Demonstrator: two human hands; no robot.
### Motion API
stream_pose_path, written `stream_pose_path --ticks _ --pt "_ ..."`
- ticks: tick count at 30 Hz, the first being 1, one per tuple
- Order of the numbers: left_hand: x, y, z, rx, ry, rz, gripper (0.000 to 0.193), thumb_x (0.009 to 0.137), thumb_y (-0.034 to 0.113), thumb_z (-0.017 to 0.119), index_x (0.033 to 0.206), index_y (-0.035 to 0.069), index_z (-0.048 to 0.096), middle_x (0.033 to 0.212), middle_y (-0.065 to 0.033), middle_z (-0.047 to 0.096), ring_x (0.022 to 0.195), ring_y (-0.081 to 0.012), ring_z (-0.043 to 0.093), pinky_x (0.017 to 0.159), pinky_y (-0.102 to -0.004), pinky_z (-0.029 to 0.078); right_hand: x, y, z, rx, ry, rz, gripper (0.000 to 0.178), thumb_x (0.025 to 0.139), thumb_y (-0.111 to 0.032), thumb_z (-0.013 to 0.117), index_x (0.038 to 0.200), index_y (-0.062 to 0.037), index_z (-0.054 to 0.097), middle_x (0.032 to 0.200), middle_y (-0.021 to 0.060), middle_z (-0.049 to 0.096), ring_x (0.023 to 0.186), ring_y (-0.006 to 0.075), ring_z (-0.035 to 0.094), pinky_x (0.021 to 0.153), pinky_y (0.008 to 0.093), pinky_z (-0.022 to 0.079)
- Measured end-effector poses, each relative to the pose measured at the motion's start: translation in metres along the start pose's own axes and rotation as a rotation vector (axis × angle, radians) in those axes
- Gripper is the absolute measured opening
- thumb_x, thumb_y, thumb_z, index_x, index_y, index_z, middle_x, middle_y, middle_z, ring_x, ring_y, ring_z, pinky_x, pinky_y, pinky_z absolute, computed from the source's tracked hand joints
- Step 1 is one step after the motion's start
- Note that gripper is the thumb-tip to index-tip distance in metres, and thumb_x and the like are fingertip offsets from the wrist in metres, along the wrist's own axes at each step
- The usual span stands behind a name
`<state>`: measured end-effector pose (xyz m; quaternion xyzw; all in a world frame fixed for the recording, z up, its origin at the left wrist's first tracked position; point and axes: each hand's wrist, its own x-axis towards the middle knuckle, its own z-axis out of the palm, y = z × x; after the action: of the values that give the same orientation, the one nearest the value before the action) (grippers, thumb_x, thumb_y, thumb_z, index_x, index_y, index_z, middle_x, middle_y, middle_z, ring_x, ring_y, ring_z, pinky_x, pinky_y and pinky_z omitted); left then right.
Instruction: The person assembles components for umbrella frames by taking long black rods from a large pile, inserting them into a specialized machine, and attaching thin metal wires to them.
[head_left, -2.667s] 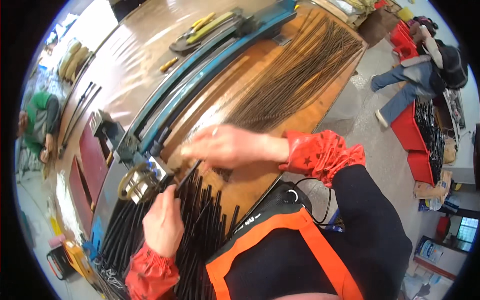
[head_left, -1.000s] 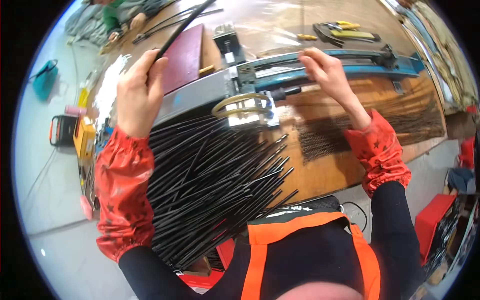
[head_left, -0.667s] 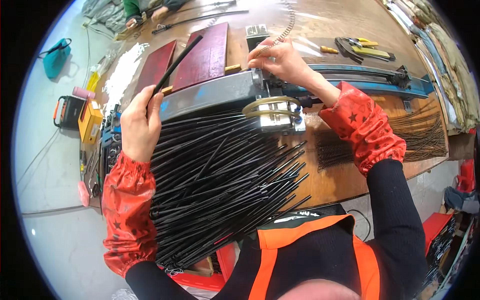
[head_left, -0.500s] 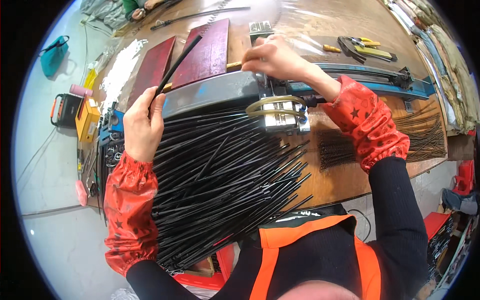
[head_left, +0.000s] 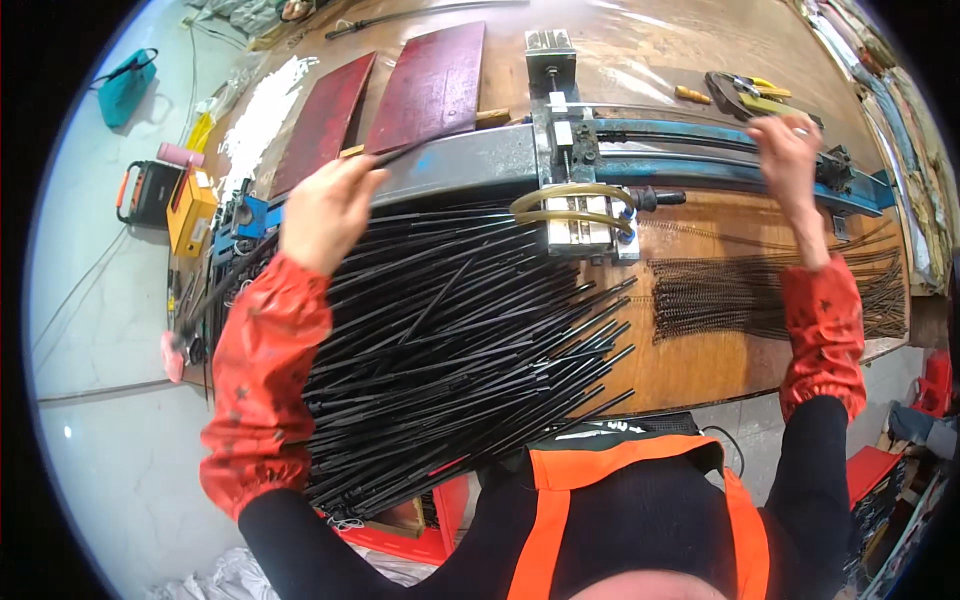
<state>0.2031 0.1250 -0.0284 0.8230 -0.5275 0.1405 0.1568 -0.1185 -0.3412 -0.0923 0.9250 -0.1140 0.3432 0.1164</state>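
Note:
My left hand (head_left: pixel 325 205) is closed around one thin black rod (head_left: pixel 415 152) that points up and right toward the grey metal bar (head_left: pixel 470 165). Below it a big fan of black rods (head_left: pixel 450 350) lies across the wooden bench (head_left: pixel 700 375). My right hand (head_left: pixel 790 150) is raised at the right part of the blue rail (head_left: pixel 700 150); its fingers are curled, and whether it grips anything is unclear. Between my hands stands a metal machine block (head_left: pixel 580 215) with a yellowish hose loop (head_left: pixel 565 195).
Dark twisted rods (head_left: pixel 760 295) lie on the bench at the right. Two dark red boards (head_left: pixel 430 85) rest behind the bar. Hand tools (head_left: pixel 745 95) lie at the back right. A yellow box (head_left: pixel 190 210) and a teal bag (head_left: pixel 125 85) are at the left.
My right hand has moved from the machine block out to the right along the blue rail. My left hand still holds a black rod, now lower and nearer the grey bar.

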Motion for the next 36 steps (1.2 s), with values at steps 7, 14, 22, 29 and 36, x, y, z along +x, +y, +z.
stream_pose_path --ticks 7,14,22,29,36 --pt "0.069 0.056 0.075 -0.137 -0.077 0.128 0.029 0.096 0.035 0.062 0.097 0.007 0.068 0.085 -0.0152 0.065 0.082 -0.0361 0.066 0.072 -0.0453 0.053 -0.028 0.034 -0.008 0.108 0.007 0.064 0.011 0.091 -0.013 0.068 0.1 -0.007 0.069 0.092 0.0083 0.07 0.095 0.0266 0.064 0.097 0.0411 0.041" --pt "0.064 0.055 0.079 -0.15 -0.125 0.039 0.039 0.099 0.041 0.055 0.098 0.005 0.069 0.089 -0.0151 0.066 0.086 -0.0363 0.065 0.076 -0.0458 0.053 -0.044 0.048 0.015 0.149 0.049 0.074 0.013 0.095 -0.015 0.065 0.099 -0.0025 0.067 0.091 0.0129 0.066 0.089 0.0322 0.062 0.086 0.0416 0.047" --pt "0.074 0.063 0.097 -0.341 -0.072 0.011 0.03 0.091 0.036 0.068 0.101 0.009 0.075 0.089 -0.0136 0.067 0.087 -0.0344 0.065 0.078 -0.0431 0.052 -0.042 0.046 0.016 0.137 0.084 0.104 0.016 0.097 -0.018 0.064 0.1 -0.0029 0.067 0.093 0.0117 0.067 0.09 0.0307 0.062 0.083 0.0408 0.047" --pt "0.075 0.059 0.089 -0.374 -0.07 0.026 0.031 0.089 0.038 0.072 0.099 0.008 0.075 0.088 -0.0132 0.065 0.085 -0.034 0.065 0.076 -0.0429 0.051 -0.05 0.049 0.005 0.128 0.043 0.193 0.012 0.095 -0.013 0.065 0.101 -0.0035 0.069 0.096 0.0119 0.069 0.095 0.0301 0.063 0.087 0.0403 0.048" --pt "0.073 0.056 0.098 -0.179 -0.236 0.059 0.028 0.1 0.036 0.054 0.105 0.011 0.066 0.081 -0.0179 0.065 0.082 -0.0399 0.065 0.071 -0.0495 0.051 -0.02 -0.058 -0.022 0.168 -0.01 0.008 0.053 0.083 -0.004 0.072 0.135 -0.0102 0.061 0.136 0.0064 0.064 0.13 0.0277 0.054 0.109 0.0411 0.033"
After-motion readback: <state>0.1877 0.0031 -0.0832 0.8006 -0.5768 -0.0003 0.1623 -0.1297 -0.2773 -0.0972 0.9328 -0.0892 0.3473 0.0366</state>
